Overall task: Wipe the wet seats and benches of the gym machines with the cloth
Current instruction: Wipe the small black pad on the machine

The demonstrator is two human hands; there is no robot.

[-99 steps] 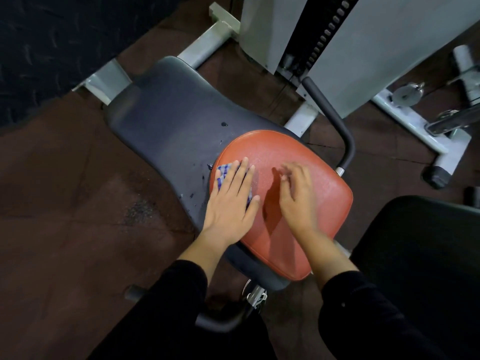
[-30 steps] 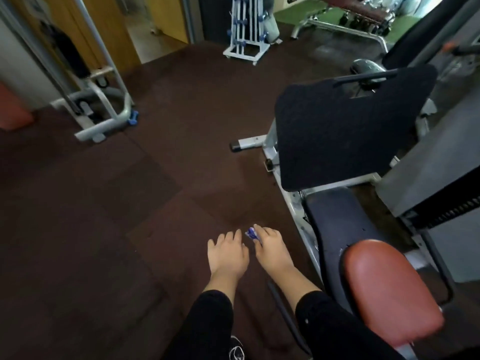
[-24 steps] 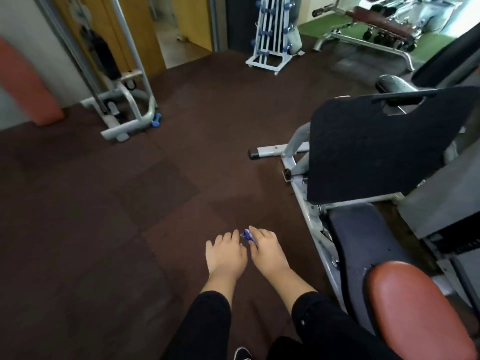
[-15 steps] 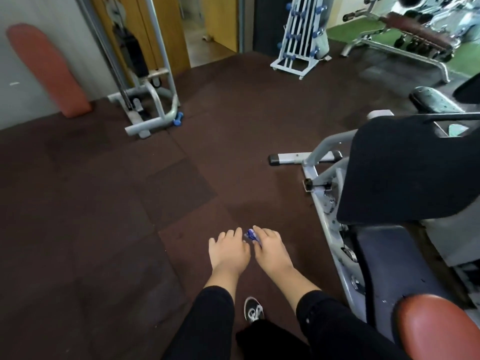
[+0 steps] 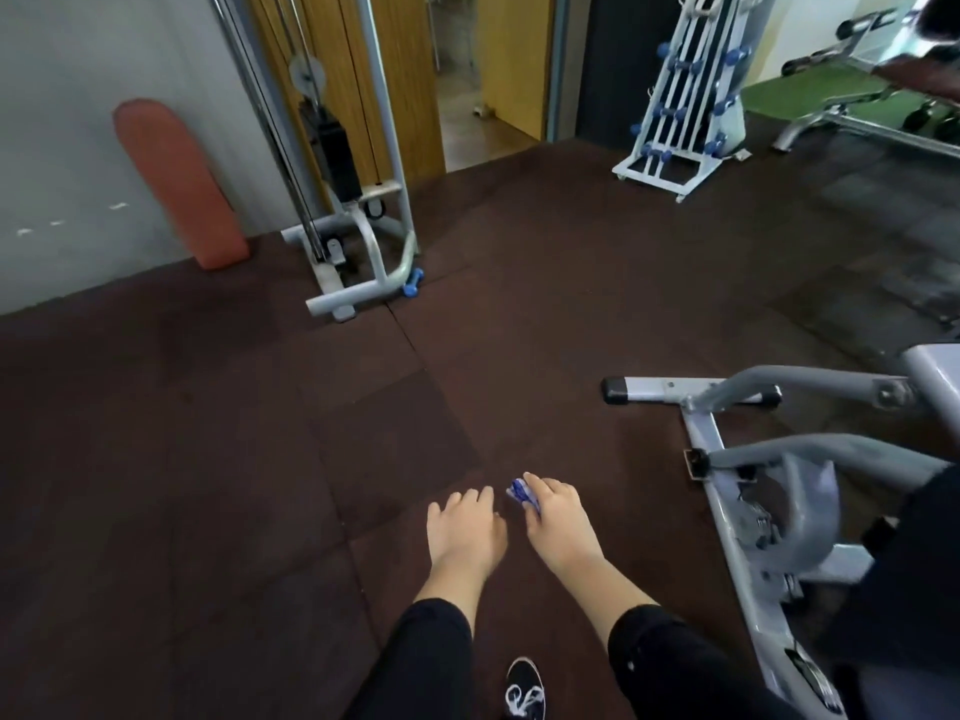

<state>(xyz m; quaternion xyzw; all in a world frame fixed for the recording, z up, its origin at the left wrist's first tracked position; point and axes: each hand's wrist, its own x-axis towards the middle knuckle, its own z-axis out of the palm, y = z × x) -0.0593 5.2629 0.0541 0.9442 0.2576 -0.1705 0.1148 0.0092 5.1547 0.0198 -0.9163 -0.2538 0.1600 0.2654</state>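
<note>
Nearest thing, at 6 o'clock, is a black sneaker with white laces [image 5: 525, 694] on the dark rubber floor [image 5: 208, 485], with both black sleeves coming up on either side of it. Just past that the two hands are held out side by side over the floor, not touching anything else. The left hand [image 5: 464, 527] is relaxed, fingers loosely curled, holding nothing. The right hand [image 5: 558, 519] has its fingers curled around a scrunched-up blue and white cloth [image 5: 521, 493], which pokes out on the side toward the left hand.

Around 3 to 4 o'clock there's the grey steel frame of a gym machine [image 5: 769, 491], with a dark pad cut off at the edge. Not much of the seat shows.

Further out at 11 o'clock a cable machine [image 5: 353, 210] stands against the wall with its black weight stack, a small blue dumbbell [image 5: 414, 283] touching its foot. Left of it, at 10 o'clock, an orange-red pad [image 5: 179, 184] leans on the grey wall. At 1 o'clock is a white dumbbell rack [image 5: 685, 90] with blue dumbbells, and at 2 o'clock a bench [image 5: 872, 90] on green flooring.
</note>
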